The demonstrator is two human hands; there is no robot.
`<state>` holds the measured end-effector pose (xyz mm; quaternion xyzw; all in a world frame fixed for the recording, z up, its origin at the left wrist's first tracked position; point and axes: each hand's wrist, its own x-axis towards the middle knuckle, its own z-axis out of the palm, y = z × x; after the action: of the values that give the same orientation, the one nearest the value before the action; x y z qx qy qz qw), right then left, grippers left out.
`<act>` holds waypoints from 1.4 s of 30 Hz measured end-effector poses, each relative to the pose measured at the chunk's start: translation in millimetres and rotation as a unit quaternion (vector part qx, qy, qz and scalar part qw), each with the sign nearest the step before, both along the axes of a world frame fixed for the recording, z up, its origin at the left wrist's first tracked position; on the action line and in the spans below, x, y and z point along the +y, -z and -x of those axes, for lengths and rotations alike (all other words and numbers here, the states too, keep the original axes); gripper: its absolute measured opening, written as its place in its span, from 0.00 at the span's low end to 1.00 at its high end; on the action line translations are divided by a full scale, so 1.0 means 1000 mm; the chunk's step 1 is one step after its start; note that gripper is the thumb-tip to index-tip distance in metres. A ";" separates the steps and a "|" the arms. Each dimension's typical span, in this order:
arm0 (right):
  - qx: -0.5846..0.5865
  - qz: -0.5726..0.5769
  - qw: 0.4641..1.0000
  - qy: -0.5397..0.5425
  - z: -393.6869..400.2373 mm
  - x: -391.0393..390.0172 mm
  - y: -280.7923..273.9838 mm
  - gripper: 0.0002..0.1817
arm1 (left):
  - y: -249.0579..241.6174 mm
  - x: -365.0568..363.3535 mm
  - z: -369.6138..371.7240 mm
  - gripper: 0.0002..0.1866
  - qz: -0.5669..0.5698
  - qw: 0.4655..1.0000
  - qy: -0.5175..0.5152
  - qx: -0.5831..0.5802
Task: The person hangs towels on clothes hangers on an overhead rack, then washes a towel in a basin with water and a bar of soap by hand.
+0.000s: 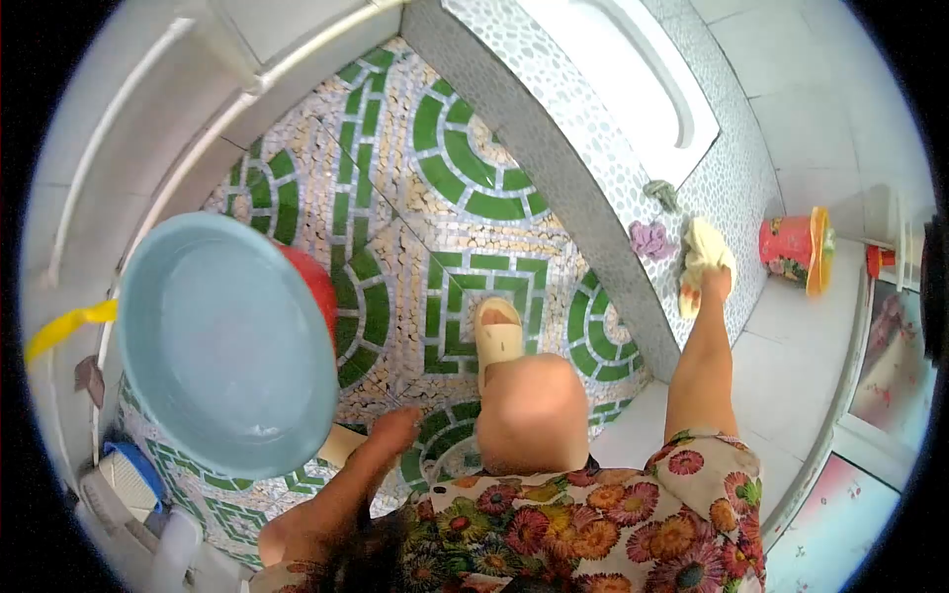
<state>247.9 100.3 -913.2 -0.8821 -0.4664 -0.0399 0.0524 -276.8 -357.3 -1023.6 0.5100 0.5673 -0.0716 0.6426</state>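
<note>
My right hand (718,281) is stretched out to the speckled ledge and closed on a pale yellow cloth (706,247), which is bunched around the fingers. Just left of it on the ledge lie a crumpled purple cloth (650,240) and a small grey-green cloth (661,195). My left hand (396,429) hangs low over the tiled floor, to the left of my bent knee. It is blurred, so its fingers cannot be made out, and no object shows in it. Nearest to it are a cream slipper, partly hidden by my arm, and a large blue basin (227,346).
The basin rests on something red (310,287), mostly hidden. A white squat fixture (633,79) is set in the raised ledge. A red bucket (786,246) with a yellow rim lies at right. White pipes (188,168) run along the left wall. A blue-rimmed container (133,474) sits lower left.
</note>
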 end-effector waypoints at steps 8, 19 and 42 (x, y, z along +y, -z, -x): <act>0.303 -0.230 0.921 -0.086 0.032 0.013 -0.108 0.20 | -0.157 0.027 0.026 0.18 -0.178 0.982 -0.060 -0.009; 0.846 0.076 0.405 -0.338 0.352 -0.078 -0.247 0.21 | -0.242 -0.005 0.146 0.11 -0.400 0.836 -0.371 -0.060; 0.140 0.047 0.536 -0.831 0.624 -0.301 -0.078 0.39 | -0.166 -0.026 0.237 0.52 -0.310 0.747 -0.445 0.385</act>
<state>-375.8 -200.9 -834.9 -0.0931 -0.9778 0.1677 0.0847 -513.3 -382.9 -857.3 0.3001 0.9202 0.2121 0.1352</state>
